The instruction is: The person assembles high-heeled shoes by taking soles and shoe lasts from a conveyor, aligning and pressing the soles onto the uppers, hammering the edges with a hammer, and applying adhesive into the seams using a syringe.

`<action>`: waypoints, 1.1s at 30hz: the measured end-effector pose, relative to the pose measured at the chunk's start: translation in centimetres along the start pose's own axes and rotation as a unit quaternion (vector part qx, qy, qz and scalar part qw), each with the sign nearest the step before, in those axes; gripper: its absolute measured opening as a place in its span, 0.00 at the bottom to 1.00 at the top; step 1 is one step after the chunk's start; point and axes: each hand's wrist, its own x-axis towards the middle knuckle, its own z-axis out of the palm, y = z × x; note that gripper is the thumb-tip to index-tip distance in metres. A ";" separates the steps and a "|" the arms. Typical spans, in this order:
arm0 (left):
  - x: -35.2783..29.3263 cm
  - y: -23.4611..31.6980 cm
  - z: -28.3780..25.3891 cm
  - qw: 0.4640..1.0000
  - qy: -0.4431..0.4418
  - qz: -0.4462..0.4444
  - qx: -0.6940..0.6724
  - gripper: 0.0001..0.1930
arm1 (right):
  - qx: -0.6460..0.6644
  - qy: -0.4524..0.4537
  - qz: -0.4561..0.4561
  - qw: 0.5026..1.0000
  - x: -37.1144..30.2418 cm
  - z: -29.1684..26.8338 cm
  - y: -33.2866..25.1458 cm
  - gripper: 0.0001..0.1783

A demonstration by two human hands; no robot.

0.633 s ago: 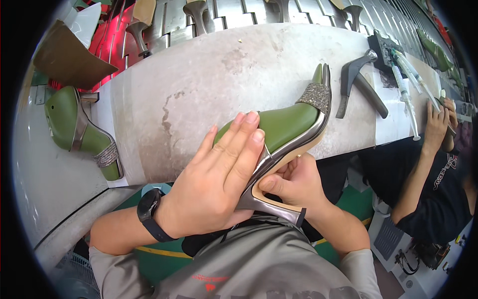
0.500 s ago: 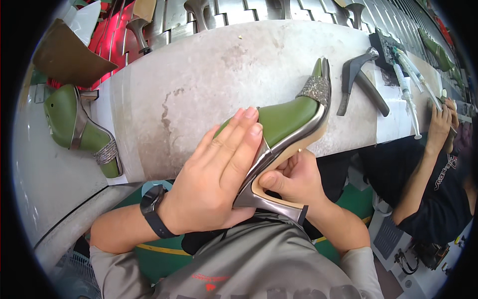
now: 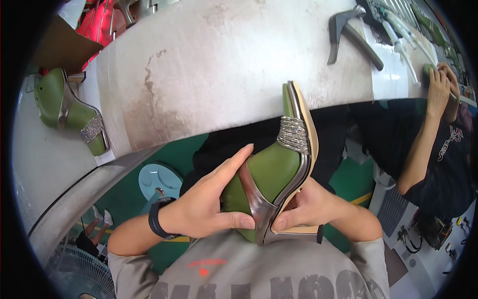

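Observation:
A high-heeled sandal [image 3: 265, 212] on a green shoe last [image 3: 276, 172] is held up in front of my chest, its toe pointing away from me. A glittery band [image 3: 294, 134] crosses the front, and a dark metallic strap wraps the heel end. My left hand [image 3: 199, 212] grips the back of the last from the left, thumb lying near the strap. From the right, my right hand [image 3: 318, 204] holds the sandal under its arch, with the thumb by the top of the heel and the other fingers mostly hidden behind the sole.
A pale worktable [image 3: 224, 65] curves ahead. Another sandal on a green last [image 3: 69, 114] lies at its left. A hammer [image 3: 351, 37] and syringes [image 3: 398, 40] lie at the right, near a co-worker's hands [image 3: 440, 92]. A light-blue stool [image 3: 160, 182] and a fan [image 3: 82, 274] stand below.
The sandal has come nearer my body and turned more upright. My left hand has moved from lying flat over the strap to gripping the last's back. The view has tilted down.

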 end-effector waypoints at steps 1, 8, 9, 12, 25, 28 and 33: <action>0.1 -0.3 -0.2 0.998 -0.038 -0.012 -0.039 0.62 | -0.011 -0.036 0.027 0.999 -0.1 -0.6 0.4 0.48; 1.0 -0.6 -0.7 0.980 -0.135 -0.084 -0.119 0.65 | -0.048 -0.079 0.013 0.996 0.9 -0.8 1.0 0.45; 0.9 -0.8 -0.7 0.981 -0.135 -0.075 -0.120 0.64 | -0.044 -0.075 0.022 0.996 1.0 -0.6 0.9 0.44; 0.8 -1.1 -0.3 0.978 -0.143 -0.069 -0.132 0.64 | -0.028 -0.061 0.028 0.997 0.7 -0.3 1.5 0.43; 0.3 -1.2 -0.6 0.989 -0.146 -0.031 0.019 0.65 | -0.041 0.013 0.016 0.999 0.2 1.1 1.9 0.45; 0.4 -1.0 -0.6 0.989 -0.142 -0.042 0.018 0.65 | -0.125 0.053 -0.100 0.986 0.3 1.4 2.8 0.44; 0.7 -1.3 -1.2 0.983 -0.157 -0.073 -0.065 0.63 | -0.127 0.036 -0.013 0.991 0.7 0.7 1.0 0.43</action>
